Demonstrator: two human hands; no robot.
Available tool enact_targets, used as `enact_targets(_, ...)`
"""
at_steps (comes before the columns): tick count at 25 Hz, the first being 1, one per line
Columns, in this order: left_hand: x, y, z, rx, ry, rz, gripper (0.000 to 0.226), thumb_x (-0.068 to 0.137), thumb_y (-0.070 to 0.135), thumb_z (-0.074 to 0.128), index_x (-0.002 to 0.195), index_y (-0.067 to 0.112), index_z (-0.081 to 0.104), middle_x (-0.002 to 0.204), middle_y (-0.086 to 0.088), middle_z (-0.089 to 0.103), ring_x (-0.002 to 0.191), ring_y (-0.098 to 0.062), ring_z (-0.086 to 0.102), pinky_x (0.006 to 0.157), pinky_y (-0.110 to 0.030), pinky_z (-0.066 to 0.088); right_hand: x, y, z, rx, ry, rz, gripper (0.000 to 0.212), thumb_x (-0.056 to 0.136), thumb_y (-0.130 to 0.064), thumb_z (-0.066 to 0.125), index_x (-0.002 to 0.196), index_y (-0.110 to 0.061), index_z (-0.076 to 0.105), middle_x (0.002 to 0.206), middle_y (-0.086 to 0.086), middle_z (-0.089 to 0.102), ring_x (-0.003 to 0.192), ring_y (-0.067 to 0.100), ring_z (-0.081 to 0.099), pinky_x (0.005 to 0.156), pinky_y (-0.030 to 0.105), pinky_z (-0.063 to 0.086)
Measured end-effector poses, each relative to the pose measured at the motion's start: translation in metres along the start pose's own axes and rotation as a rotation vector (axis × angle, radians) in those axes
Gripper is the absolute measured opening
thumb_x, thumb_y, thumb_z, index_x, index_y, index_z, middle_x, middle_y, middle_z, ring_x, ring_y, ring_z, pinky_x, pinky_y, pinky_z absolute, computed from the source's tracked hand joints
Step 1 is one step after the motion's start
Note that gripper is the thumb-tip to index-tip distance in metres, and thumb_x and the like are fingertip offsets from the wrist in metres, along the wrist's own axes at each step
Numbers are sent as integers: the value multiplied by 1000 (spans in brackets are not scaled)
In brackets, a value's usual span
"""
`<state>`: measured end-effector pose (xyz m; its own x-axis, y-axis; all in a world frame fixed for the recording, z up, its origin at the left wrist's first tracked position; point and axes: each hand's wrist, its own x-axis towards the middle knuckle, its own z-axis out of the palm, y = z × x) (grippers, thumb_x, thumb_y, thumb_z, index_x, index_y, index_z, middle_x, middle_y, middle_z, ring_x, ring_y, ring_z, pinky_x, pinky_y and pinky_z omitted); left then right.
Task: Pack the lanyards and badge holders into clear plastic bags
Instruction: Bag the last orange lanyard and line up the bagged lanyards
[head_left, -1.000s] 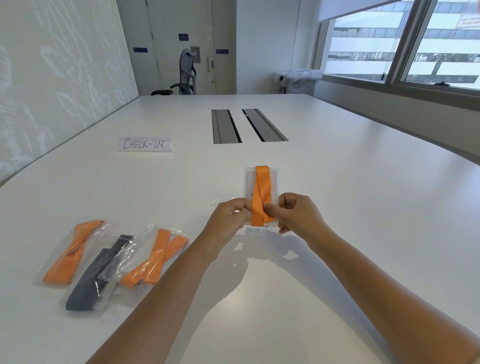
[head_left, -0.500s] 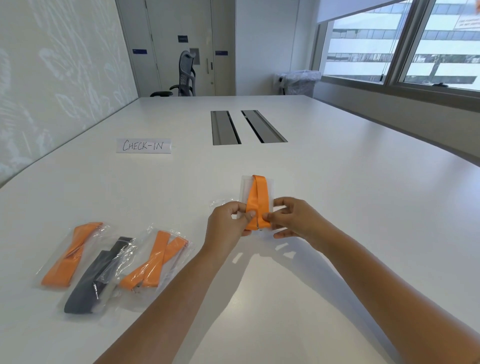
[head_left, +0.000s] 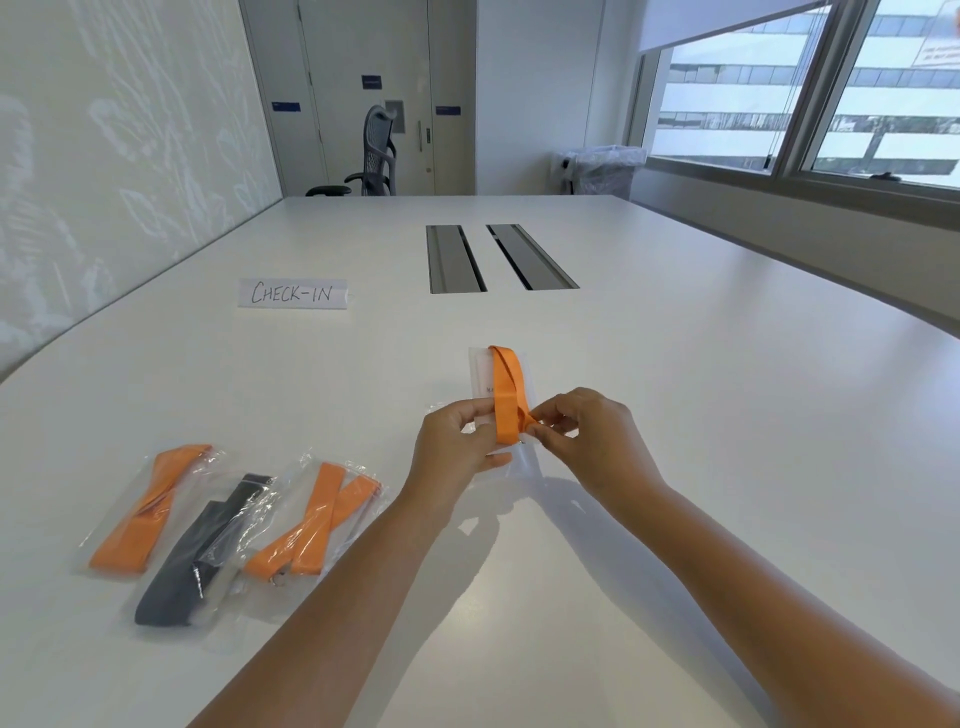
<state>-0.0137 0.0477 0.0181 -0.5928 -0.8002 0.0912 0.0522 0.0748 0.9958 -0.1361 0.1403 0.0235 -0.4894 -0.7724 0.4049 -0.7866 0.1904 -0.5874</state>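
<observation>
We are pinching the near end of the folded orange lanyard (head_left: 505, 395) between our left hand (head_left: 460, 447) and right hand (head_left: 587, 436), fingers curled. Its long axis is pointing away from our hands, lying over the clear badge holder (head_left: 480, 376).

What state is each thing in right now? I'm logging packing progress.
Orange lanyard: folded on the badge holder, held by both hands, not bagged.
Badge holder: under the lanyard, not bagged.
Left hand: grips the holder and lanyard.
Right hand: pinches the lanyard's near end.
Left orange bag: packed, on the table.
Dark bag: packed, on the table.
Right orange bag: packed, on the table.
</observation>
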Motion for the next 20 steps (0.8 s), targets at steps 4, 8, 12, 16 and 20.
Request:
enact_targets(4,3,-1,-3,386,-74,207,38,81,1,61,111,24,64,105,2,64,89,-14,64,80,-15,50,4,3,-7,41,50,-26,6,85,-22,64,81,-20,68,81,-5,63,76,9,60,69,18,46)
enact_targets(8,-4,-2,-4,798,45,536,24,85,15,63,108,19,65,79,5,51,71,-13,51,63,-13,41,5,0,-11,93,74,-29,14,82,-24,63,71,-28,57,78,-13,58,72,-1,58,61,8,41)
enact_targets(12,-7,7,-4,919,136,766,16,80,23,67,89,10,70,66,6,38,60,-15,41,54,-13,29,7,-5,-15,221,137,-48,17,85,-23,57,71,-32,53,77,-15,60,79,-5,56,59,8,42)
enact_targets(16,-8,7,-1,929,53,783,25,81,30,64,88,6,70,76,-8,52,70,-21,50,62,-32,42,5,-6,-8,207,94,-53,9,94,-23,47,85,-25,48,78,-19,58,74,-1,57,60,5,41)
enact_targets(20,-9,4,-4,871,-34,802,21,79,28,66,92,12,70,83,-6,61,76,-22,55,69,-30,43,6,-5,-10,245,148,-12,8,97,-25,43,90,-23,46,72,-13,60,63,1,58,56,6,40)
